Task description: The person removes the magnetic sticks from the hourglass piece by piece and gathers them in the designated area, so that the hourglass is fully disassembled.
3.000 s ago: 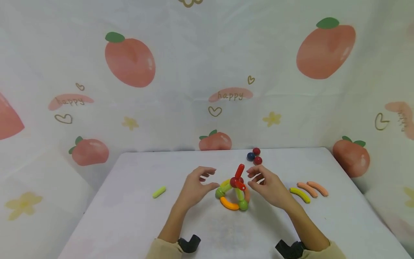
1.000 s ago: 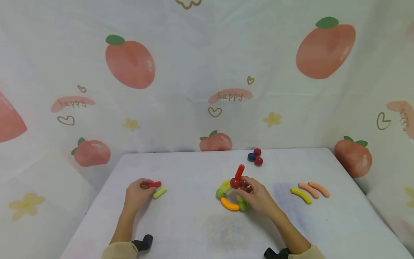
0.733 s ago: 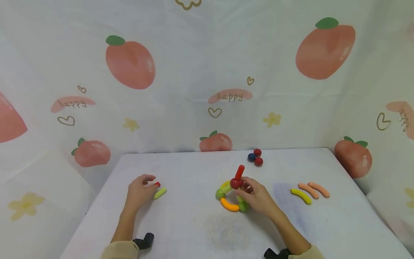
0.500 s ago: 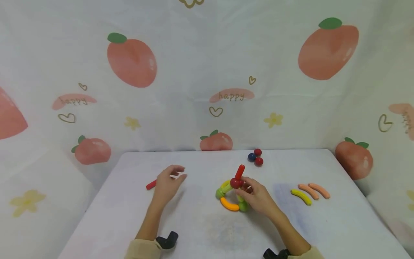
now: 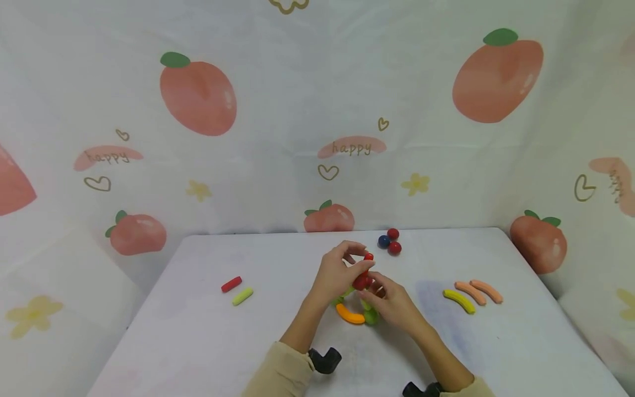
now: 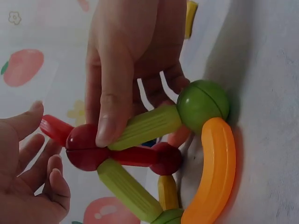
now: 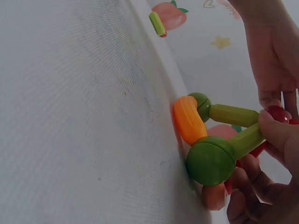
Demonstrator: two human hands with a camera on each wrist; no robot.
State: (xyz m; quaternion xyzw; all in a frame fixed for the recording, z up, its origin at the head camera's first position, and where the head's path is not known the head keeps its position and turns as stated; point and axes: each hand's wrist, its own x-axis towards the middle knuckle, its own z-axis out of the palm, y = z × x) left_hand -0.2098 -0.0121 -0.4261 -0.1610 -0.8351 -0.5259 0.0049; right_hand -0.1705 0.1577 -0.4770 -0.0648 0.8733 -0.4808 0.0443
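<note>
A magnetic ball-and-rod frame stands mid-table: green balls (image 6: 203, 105), an orange curved rod (image 5: 350, 315) at its base, and yellow-green rods (image 6: 128, 190) rising to a red ball (image 6: 84, 156) on top. From that ball a short red rod (image 6: 56, 130) sticks up. My left hand (image 5: 337, 275) pinches this rod near its tip between thumb and fingers. The right hand (image 5: 394, 300) grips the top of the frame, its thumb over the red ball and a sloping yellow-green rod. In the head view, both hands hide part of the frame.
Left on the table lie a loose red rod (image 5: 231, 284) and a yellow-green rod (image 5: 242, 296). Two red balls and a blue ball (image 5: 384, 241) sit at the back. On the right are a yellow curved rod (image 5: 458, 301) and two peach curved rods (image 5: 486, 290).
A red rod that was on the frame's front now lies at left, where my left hand released it. That hand has returned to the upright red rod; the right has taken hold of the frame.
</note>
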